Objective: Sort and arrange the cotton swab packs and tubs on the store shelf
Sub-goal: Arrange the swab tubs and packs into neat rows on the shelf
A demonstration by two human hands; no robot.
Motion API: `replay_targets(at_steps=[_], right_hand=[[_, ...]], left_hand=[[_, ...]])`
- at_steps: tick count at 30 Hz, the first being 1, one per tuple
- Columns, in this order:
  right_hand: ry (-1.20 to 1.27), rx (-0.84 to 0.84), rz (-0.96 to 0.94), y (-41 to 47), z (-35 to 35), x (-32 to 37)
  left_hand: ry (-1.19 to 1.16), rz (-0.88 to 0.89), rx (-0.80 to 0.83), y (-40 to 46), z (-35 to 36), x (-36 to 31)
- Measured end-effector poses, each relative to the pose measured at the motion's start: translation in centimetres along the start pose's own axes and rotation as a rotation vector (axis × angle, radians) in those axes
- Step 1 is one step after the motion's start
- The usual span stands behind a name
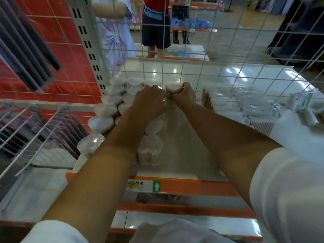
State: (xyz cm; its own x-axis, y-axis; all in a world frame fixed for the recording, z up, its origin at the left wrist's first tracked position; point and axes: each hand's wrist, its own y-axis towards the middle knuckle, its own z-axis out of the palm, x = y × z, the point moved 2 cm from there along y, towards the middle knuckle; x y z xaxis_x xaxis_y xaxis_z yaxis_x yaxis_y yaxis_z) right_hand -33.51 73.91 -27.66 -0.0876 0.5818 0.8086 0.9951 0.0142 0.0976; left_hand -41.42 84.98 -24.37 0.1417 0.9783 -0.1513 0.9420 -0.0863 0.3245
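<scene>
right hand: fingers curled round a heart-shaped tub at the shelf's back, against the wire grid. left hand: fingers curled; whether it holds anything, cannot tell. tub rows at left. flat swab packs stacked at right.

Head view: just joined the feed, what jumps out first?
Two bare arms reach over the orange shelf edge; the right hand grips a heart-shaped tub at the wire back grid. The left hand rests among rows of tubs at left. Flat swab packs pile at right.
</scene>
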Motion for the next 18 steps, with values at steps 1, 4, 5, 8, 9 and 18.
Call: replay_targets(at_steps=[1, 4, 5, 8, 9, 18], right_hand=[[-0.001, -0.004, 0.003, 0.0, 0.1, 0.0], [-0.029, -0.010, 0.017, 0.2, 0.5, 0.3], [-0.048, -0.008, 0.023, 0.3, 0.6, 0.3], [-0.084, 0.009, 0.044, 0.4, 1.2, 0.1], [-0.089, 0.012, 0.050, 0.4, 1.4, 0.0], [-0.021, 0.029, 0.113, 0.2, 2.1, -0.2]], left_hand=[[-0.007, 0.002, 0.005, 0.0, 0.1, 0.1], [-0.031, 0.014, 0.019, 0.2, 0.3, 0.2], [-0.026, 0.014, 0.026, 0.2, 0.3, 0.1], [-0.031, 0.021, 0.026, 0.2, 0.3, 0.1], [-0.028, 0.028, 0.025, 0.2, 0.4, 0.1], [-0.017, -0.008, 0.054, 0.2, 0.5, 0.4]])
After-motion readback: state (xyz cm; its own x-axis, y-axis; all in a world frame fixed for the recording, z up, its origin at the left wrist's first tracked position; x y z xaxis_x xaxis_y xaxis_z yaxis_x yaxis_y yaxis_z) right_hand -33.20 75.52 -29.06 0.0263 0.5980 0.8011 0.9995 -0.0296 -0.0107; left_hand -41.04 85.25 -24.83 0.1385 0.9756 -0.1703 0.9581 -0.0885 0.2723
